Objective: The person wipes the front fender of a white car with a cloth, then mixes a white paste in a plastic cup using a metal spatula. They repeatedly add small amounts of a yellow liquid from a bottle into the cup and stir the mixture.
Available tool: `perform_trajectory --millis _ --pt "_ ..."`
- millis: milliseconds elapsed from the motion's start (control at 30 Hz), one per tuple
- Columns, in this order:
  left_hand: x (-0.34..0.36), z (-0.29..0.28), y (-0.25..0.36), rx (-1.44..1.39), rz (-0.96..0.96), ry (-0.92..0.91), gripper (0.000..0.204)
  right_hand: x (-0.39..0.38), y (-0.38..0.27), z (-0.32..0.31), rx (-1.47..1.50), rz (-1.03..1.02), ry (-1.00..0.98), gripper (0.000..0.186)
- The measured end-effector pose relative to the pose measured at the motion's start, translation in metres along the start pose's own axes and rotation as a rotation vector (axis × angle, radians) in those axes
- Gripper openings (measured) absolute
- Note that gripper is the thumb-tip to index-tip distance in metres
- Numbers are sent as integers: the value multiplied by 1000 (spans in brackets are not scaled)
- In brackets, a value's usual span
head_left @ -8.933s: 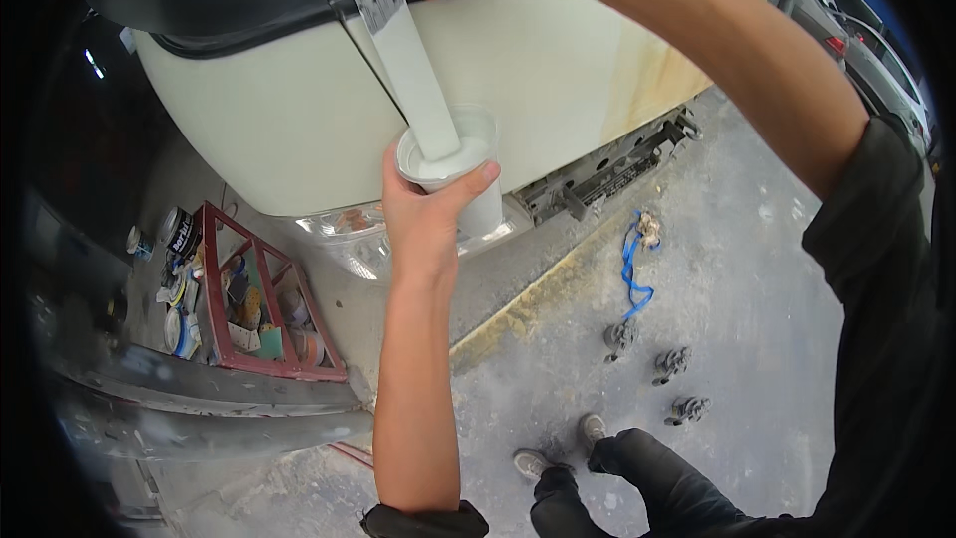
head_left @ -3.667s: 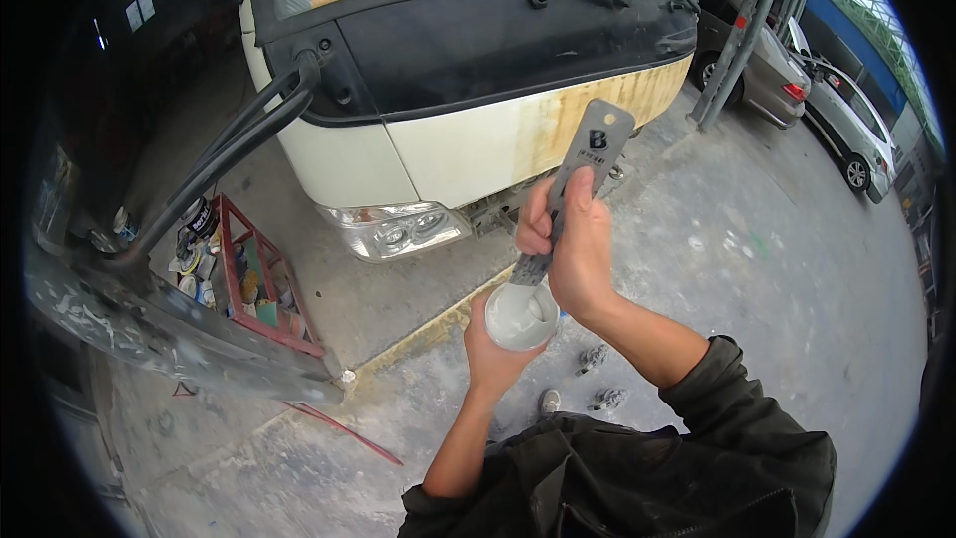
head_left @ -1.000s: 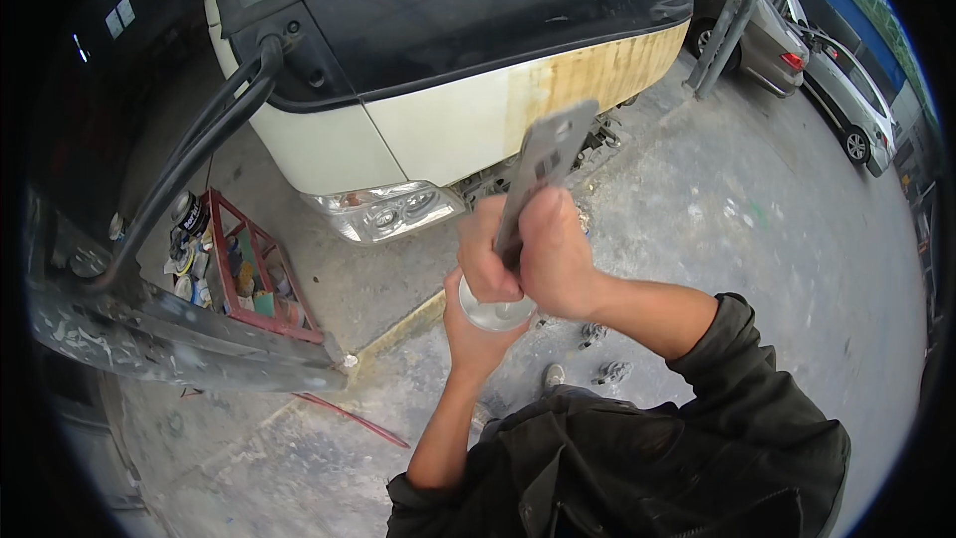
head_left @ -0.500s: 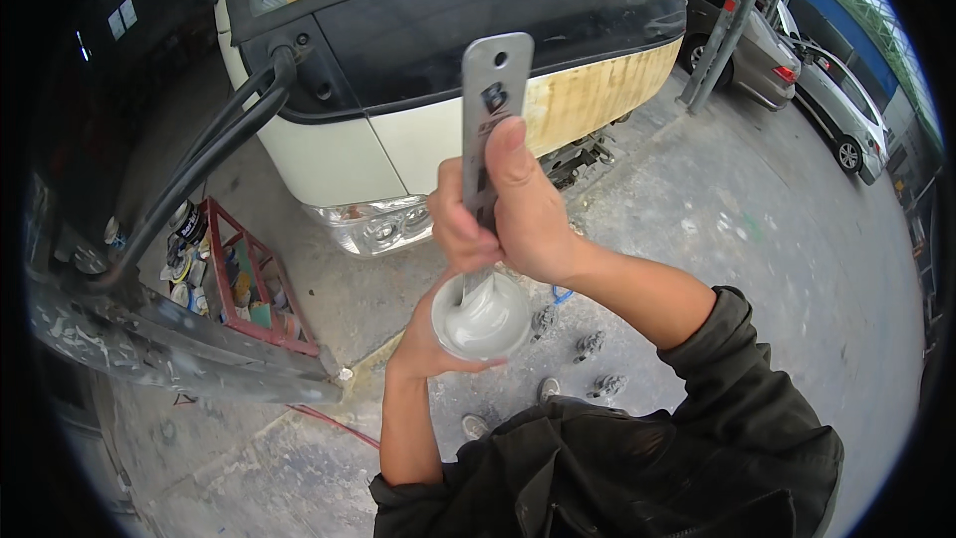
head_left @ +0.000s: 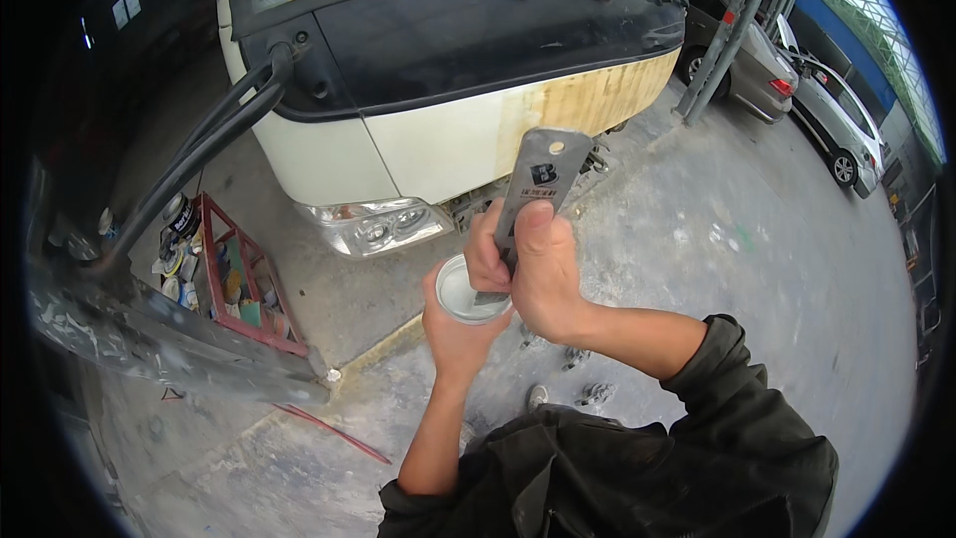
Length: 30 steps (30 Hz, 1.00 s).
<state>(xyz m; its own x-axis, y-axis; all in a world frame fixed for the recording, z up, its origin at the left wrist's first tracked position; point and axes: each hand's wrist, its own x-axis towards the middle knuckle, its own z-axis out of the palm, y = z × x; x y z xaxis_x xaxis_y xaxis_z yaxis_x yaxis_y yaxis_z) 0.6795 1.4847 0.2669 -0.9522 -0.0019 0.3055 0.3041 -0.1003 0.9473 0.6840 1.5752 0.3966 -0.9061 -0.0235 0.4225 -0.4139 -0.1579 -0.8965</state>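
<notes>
My left hand (head_left: pixel 460 337) is wrapped round a clear cup (head_left: pixel 461 301) of pale grey-white paste, its mouth facing up. In my right hand (head_left: pixel 538 274) I grip a flat metal steel ruler or mixing strip (head_left: pixel 549 171), with a hole at its upper end and dark printing on its face. My thumb presses along the strip's face. The strip's lower end reaches down to the cup, at its right side; my right fingers hide part of the rim, and I cannot tell how deep the end sits in the paste.
The front of a white bus (head_left: pixel 438 154) with a black panel and headlight (head_left: pixel 373 226) stands ahead. A red metal frame rack (head_left: pixel 234 284) with cans is at left, beside a grey post (head_left: pixel 199 354). A red hose (head_left: pixel 334 431) lies on the floor. Parked cars (head_left: pixel 841 115) stand at far right.
My right hand and the metal strip have come lower and moved right, the strip now tilting rightward. The cup has shifted slightly up and left, and its opening is partly covered by my right hand.
</notes>
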Motion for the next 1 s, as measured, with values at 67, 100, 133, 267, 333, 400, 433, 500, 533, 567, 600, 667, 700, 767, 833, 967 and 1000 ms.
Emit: perform_trajectory --millis 67,100,133,267,333,400,433,500,533,567,600,667,700,767,833,967,1000 --pt "-3 -5 -4 90 25 -57 83 20 -11 -2 149 35 138 69" --pt "-4 -11 -2 63 7 -69 83 32 -13 -3 231 54 207 69" --pt "-4 -15 -1 28 -10 -81 82 39 1 -11 229 -2 206 69" --pt "10 -20 -15 -53 -73 -131 83 19 29 -12 150 119 -74 66" --pt "22 -19 -26 -37 -36 -173 83 43 31 -17 128 146 2 65" --pt "35 -32 -39 42 40 -198 84 75 48 -32 41 179 -73 54" --pt "42 -35 -42 7 -13 -209 84 83 59 -43 -114 179 -120 49" --pt "58 -45 -48 -54 -121 -217 84 98 82 -57 -413 176 -221 40" --pt "67 -47 -56 -93 -146 -203 84 102 93 -64 -447 215 -242 25" --pt "76 -48 -63 -132 -172 -189 84 106 102 -69 -504 229 -282 24" --pt "84 -50 -72 -172 -196 -174 84 109 110 -74 -562 241 -323 22" --pt "100 -53 -96 -151 -217 -178 84 116 130 -75 -639 280 -413 19" --pt "108 -56 -108 -141 -228 -178 84 125 137 -76 -690 301 -437 19" --pt "121 -57 -133 -119 -195 -155 83 137 150 -75 -788 365 -492 18" --pt "137 -54 -159 -131 -184 -151 82 159 171 -83 -552 160 -356 16" --pt "179 -56 -182 -185 -156 -119 77 200 195 -87 -731 -89 -280 22" --pt "188 -54 -186 -223 -144 -110 76 200 208 -87 -749 -58 -324 21"
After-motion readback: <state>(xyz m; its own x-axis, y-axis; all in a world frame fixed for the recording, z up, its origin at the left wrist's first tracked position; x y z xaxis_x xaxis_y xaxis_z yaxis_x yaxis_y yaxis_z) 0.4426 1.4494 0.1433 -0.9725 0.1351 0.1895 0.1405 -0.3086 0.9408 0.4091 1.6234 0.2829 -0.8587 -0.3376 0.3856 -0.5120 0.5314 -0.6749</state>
